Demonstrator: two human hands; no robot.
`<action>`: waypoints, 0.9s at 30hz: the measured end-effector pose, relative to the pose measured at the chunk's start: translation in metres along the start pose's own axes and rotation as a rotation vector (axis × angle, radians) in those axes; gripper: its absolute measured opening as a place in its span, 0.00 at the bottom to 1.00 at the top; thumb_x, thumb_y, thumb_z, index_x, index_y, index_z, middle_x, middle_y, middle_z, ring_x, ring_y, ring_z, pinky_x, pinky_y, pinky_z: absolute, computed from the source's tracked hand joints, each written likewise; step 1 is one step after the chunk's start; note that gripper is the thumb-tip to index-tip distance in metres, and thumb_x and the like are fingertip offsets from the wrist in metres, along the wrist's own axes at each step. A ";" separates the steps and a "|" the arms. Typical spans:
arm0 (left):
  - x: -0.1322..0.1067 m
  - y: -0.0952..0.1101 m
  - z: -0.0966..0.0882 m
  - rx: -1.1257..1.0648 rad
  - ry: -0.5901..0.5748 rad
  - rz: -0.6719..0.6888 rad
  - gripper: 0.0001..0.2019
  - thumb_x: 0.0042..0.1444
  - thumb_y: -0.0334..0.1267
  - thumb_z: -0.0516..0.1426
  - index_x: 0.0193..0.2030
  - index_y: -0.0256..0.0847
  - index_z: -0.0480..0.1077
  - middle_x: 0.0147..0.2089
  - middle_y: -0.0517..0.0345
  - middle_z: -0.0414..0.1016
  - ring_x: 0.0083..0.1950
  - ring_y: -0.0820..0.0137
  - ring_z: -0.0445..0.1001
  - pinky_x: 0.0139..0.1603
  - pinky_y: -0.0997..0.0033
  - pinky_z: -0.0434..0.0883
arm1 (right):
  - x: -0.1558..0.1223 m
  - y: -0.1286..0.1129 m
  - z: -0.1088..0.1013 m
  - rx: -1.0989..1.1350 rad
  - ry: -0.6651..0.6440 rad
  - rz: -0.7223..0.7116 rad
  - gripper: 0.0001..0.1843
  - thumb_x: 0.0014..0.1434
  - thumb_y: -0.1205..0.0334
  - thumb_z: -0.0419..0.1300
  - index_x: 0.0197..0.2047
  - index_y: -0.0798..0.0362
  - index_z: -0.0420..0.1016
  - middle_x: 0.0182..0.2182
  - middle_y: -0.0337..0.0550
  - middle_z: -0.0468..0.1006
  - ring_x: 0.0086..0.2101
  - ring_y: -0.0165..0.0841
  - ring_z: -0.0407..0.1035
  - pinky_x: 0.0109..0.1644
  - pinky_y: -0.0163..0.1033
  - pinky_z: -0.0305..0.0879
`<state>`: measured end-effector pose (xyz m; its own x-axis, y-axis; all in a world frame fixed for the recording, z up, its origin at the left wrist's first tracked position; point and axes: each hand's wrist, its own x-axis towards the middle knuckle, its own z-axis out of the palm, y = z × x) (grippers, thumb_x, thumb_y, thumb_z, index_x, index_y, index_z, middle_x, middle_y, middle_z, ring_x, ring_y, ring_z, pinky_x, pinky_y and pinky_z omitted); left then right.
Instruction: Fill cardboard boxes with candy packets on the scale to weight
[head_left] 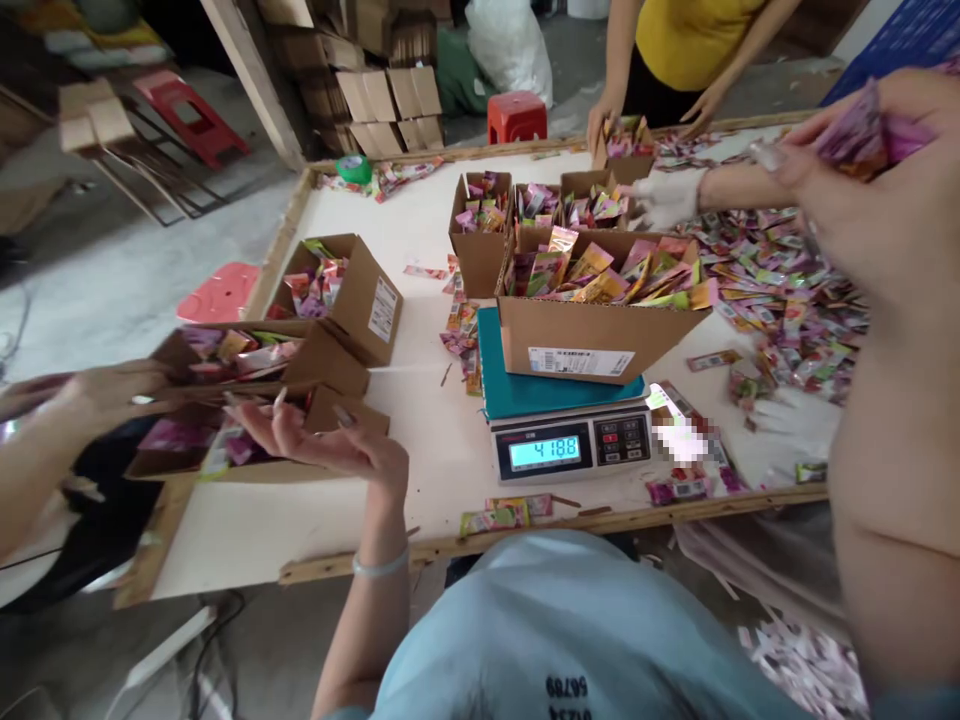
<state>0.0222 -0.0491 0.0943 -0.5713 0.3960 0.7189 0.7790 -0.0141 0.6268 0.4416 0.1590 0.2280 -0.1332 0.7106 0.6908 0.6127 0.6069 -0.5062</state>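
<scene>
Right hand (pixel 855 205) curls half-closed around purple packets (pixel 856 132); left hand (pixel 337 450), empty, spreads loosely near a carton (pixel 366 414).

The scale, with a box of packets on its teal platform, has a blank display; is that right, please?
The display isn't blank: the head view shows it lit with digits. The scale has the box of packets on its teal platform.

A red stool (pixel 177 102) stood on a grey floor (pixel 105 270) at upper left; cardboard stacks (pixel 367 97) rose at top, left of centre.
</scene>
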 end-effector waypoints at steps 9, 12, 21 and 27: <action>-0.003 -0.015 -0.001 -0.032 0.158 0.188 0.27 0.68 0.54 0.54 0.68 0.44 0.57 0.77 0.36 0.50 0.83 0.54 0.46 0.83 0.44 0.48 | 0.035 -0.023 0.030 -0.053 -0.602 -0.042 0.18 0.58 0.64 0.78 0.51 0.54 0.84 0.43 0.44 0.81 0.42 0.38 0.76 0.46 0.39 0.68; -0.005 -0.012 0.005 -0.042 0.147 0.201 0.26 0.68 0.54 0.54 0.67 0.45 0.58 0.77 0.37 0.51 0.83 0.53 0.47 0.82 0.43 0.49 | 0.046 -0.040 0.055 -0.180 -0.944 -0.086 0.32 0.57 0.59 0.79 0.63 0.49 0.79 0.50 0.45 0.81 0.48 0.46 0.76 0.49 0.43 0.70; -0.012 0.014 0.023 -0.122 0.028 0.285 0.22 0.71 0.38 0.53 0.69 0.51 0.57 0.79 0.39 0.49 0.84 0.57 0.46 0.81 0.43 0.54 | 0.034 -0.057 0.096 -0.379 -1.041 -0.264 0.17 0.60 0.74 0.55 0.46 0.52 0.81 0.37 0.47 0.78 0.38 0.42 0.72 0.36 0.39 0.56; -0.007 0.023 0.028 -0.208 -0.010 0.339 0.25 0.70 0.35 0.55 0.71 0.53 0.58 0.80 0.45 0.50 0.84 0.60 0.45 0.82 0.45 0.50 | 0.049 -0.043 0.056 -0.301 -0.862 -0.178 0.10 0.54 0.76 0.56 0.35 0.53 0.74 0.30 0.40 0.74 0.34 0.36 0.68 0.40 0.38 0.59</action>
<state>0.0509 -0.0266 0.0955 -0.2877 0.3462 0.8930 0.8532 -0.3308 0.4032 0.3652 0.1877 0.2541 -0.7032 0.7082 0.0621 0.6881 0.7000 -0.1912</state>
